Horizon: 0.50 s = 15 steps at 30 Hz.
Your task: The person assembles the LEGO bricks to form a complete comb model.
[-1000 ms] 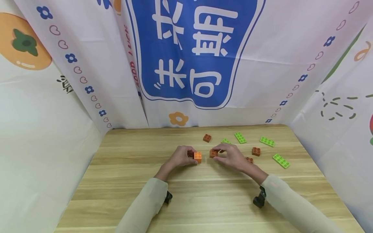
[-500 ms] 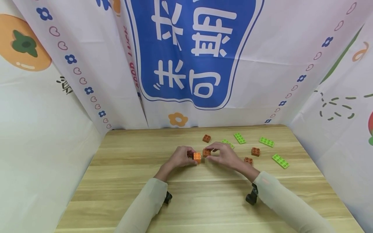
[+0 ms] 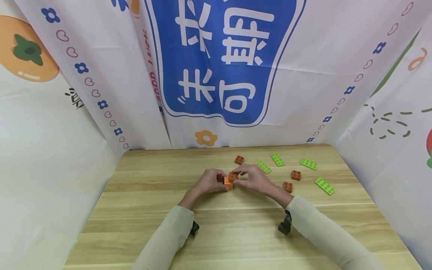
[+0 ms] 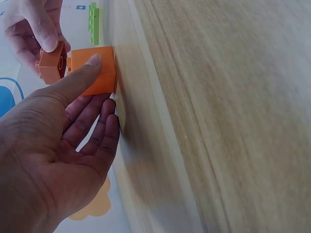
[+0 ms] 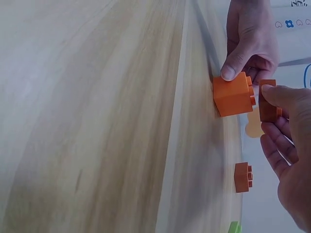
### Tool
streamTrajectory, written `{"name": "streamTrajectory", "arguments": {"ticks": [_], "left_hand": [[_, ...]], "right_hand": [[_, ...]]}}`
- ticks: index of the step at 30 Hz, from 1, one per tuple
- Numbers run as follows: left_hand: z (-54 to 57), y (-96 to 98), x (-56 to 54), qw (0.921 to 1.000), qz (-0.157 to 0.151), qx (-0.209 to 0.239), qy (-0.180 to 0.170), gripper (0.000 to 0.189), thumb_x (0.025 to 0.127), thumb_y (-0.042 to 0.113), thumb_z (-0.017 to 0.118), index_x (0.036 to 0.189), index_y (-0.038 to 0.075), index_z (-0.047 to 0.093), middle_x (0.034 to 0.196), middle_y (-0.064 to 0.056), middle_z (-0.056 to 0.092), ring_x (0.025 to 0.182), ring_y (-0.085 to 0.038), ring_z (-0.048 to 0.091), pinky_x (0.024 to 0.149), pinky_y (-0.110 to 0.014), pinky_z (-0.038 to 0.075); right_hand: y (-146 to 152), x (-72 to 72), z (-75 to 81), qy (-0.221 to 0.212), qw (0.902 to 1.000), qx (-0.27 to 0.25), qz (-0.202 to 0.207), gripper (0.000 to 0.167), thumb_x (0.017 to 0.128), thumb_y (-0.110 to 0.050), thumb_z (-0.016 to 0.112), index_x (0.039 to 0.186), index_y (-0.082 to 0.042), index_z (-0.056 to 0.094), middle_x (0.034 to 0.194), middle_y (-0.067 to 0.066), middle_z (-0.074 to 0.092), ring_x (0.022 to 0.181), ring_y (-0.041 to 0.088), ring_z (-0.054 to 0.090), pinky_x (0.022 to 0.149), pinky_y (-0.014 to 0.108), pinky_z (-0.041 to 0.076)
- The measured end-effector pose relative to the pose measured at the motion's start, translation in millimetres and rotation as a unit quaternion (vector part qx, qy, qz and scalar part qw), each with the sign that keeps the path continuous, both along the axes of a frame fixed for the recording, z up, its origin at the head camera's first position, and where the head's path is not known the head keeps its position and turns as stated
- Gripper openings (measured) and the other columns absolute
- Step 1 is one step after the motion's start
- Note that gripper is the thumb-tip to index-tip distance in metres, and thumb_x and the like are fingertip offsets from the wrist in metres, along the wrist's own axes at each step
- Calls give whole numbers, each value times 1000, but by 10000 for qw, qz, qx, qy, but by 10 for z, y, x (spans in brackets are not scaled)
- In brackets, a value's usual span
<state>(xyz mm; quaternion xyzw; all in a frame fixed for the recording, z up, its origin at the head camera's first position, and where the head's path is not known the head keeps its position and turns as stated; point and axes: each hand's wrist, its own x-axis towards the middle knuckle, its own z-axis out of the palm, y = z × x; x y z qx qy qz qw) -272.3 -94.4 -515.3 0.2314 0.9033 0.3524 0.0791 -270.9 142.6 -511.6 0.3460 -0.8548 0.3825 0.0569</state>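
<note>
Now the left hand pinches an orange block, the right hand a brown brick just above.

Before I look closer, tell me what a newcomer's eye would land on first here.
Probably the large blue panel with white characters, on the cloth behind the table. Next, near mid-table, the left hand holds an orange block while the right hand pinches a brown block just above its studs. Four bright green bricks also stand out on the table's right half.

Right hand farther left, brown brick now partly over orange brick
</note>
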Motion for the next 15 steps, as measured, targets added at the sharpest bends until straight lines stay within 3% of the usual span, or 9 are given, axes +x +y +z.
{"name": "streamTrajectory", "arguments": {"ticks": [8, 15], "left_hand": [[-2, -4, -15, 10000, -89, -15, 23, 33, 81, 14, 95, 107, 4, 77, 98, -5, 78, 87, -14, 72, 79, -27, 59], [-14, -8, -21, 9999, -90, -2, 91, 33, 81, 15, 95, 105, 4, 77, 97, -5, 78, 85, -13, 71, 77, -26, 58]], "right_hand": [[-51, -18, -18, -106, 9999, 22, 37, 36, 85, -9, 89, 119, -4, 77, 114, 9, 79, 102, 22, 75, 89, 36, 62], [-88, -29, -35, -67, 9999, 41, 105, 34, 86, -7, 89, 117, -4, 77, 113, 10, 79, 95, 19, 75, 84, 31, 63]]}}
